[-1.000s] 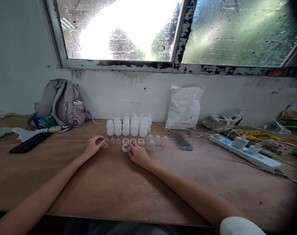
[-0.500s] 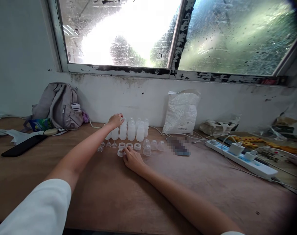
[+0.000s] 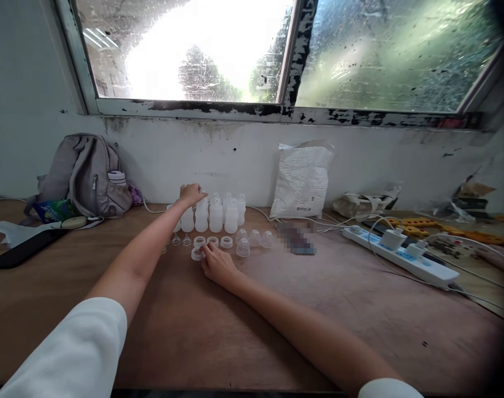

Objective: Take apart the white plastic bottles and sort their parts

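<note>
Several milky-white baby bottles (image 3: 216,214) stand grouped upright near the wall. At the group's left back, my left hand (image 3: 191,194) is closed, its fingertips pinching the top of a bottle, which the hand partly hides. In front of the bottles, my right hand (image 3: 219,265) rests on the table with its fingers closed at the edge of a clear screw ring (image 3: 197,254). Behind it lie more rings (image 3: 226,242). To the right are several clear dome caps (image 3: 243,248); to the left, several clear teats (image 3: 186,240), partly hidden by my left forearm.
A grey backpack (image 3: 89,182) and a black phone-like slab (image 3: 25,249) lie on the left. A white plastic packet (image 3: 301,182) leans against the wall. On the right are a white power strip (image 3: 405,260) with cables and a blurred flat item (image 3: 304,250).
The view has shifted, so the table's things sit slightly further left and higher. My left hand stays at the bottle tops, and my right hand stays at the front ring.
</note>
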A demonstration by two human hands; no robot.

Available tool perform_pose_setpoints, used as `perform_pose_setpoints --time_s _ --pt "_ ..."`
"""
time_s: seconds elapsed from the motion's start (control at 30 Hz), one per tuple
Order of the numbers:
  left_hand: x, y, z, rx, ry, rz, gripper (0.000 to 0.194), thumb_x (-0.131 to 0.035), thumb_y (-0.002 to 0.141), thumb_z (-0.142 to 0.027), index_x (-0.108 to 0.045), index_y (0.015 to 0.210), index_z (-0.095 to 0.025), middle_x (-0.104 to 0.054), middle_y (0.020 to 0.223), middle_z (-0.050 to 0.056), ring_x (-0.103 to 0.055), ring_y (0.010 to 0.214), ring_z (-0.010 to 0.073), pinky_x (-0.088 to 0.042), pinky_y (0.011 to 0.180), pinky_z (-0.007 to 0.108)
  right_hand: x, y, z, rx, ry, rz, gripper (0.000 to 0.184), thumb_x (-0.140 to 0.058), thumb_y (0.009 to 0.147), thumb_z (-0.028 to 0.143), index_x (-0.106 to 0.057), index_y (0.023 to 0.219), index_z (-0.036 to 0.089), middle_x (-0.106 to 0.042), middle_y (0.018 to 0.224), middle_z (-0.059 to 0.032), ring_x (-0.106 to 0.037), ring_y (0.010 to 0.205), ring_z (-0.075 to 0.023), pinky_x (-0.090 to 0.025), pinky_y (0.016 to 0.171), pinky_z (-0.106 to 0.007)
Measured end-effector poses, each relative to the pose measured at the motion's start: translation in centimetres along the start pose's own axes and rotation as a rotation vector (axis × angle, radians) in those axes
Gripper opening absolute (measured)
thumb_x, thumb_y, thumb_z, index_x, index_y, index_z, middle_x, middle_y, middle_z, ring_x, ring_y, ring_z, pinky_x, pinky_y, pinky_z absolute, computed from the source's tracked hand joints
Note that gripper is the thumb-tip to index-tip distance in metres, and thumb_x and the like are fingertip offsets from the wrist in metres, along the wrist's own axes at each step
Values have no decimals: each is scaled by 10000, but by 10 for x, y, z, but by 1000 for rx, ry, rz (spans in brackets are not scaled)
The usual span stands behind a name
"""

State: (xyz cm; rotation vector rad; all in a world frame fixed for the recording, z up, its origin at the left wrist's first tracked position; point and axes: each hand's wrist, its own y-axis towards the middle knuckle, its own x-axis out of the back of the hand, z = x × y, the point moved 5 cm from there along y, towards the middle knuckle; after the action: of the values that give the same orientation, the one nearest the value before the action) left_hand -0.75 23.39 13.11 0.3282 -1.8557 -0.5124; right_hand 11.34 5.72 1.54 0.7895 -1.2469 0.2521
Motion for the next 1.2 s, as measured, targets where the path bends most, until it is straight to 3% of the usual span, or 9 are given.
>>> perform_pose_setpoints --time_s 0.13,0.27,0.37,0.43,0.57,0.73,0.83,1.0,1.2 --pt "41 -2 -8 -59 -33 -153 367 -519 709 -453 -601 913 -158 -634 894 94 -539 904 265 -281 898 399 1 -1 -1 -18 21 10 253 -346 828 211 -443 1057 169 -488 1025 -91 -534 845 -187 -431 653 -274" --pt "99 -18 -20 -169 -191 -482 311 -565 695 -405 -603 880 -158 -629 843 80 -525 879 249 -316 865 382 2 0 -3 -57 100 13 258 -369 818 202 -455 1060 176 -482 1049 -93 -528 870 -183 -429 684 -279" --pt "129 -43 -29 -225 -345 -622 280 -567 700 -387 -589 879 -173 -617 856 51 -517 884 209 -356 830 329 6 3 -13 -146 372 -131 244 -422 785 208 -483 1020 183 -499 1023 -75 -521 860 -167 -424 736 -287" --pt "137 -62 -34 -261 -514 -640 264 -545 719 -394 -577 870 -179 -608 866 32 -531 852 169 -377 811 290 4 6 -26 -286 724 -212 213 -443 772 242 -503 967 181 -522 958 -57 -525 791 -151 -434 720 -284" --pt "121 -88 -41 -200 -1048 -510 272 -510 728 -425 -534 842 -179 -601 818 16 -568 718 124 -433 662 237 -3 17 -43 -498 1226 -134 306 -349 810 397 -494 939 161 -548 852 -58 -516 589 -125 -453 538 -266" --pt "74 -101 -66 22 -1662 -17 284 -530 670 -423 -473 790 -172 -604 788 19 -580 540 109 -455 527 239 25 26 -30 -354 1675 259 578 -200 809 600 -527 918 136 -581 885 -100 -569 724 -163 -471 656 -321" --pt "64 -111 -81 53 -1776 115 255 -580 627 -338 -437 775 -187 -587 763 -8 -569 525 97 -459 516 229 47 23 -22 -262 1812 396 564 -213 817 595 -505 983 142 -586 920 -110 -572 767 -186 -459 701 -366" --pt "61 -123 -100 -7 -1823 326 223 -574 591 -206 -412 745 -205 -435 567 -84 -485 432 57 -403 424 177 58 19 -20 -222 1845 439 384 -302 858 449 -494 1004 150 -586 950 -95 -565 863 -187 -442 761 -349" --pt "70 -128 -107 -81 -1808 258 226 -598 614 -230 -448 781 -211 -392 536 -88 -459 415 41 -384 418 162 58 11 4 -25 1943 702 328 -403 788 434 -483 902 137 -594 839 -93 -576 765 -209 -451 720 -441"
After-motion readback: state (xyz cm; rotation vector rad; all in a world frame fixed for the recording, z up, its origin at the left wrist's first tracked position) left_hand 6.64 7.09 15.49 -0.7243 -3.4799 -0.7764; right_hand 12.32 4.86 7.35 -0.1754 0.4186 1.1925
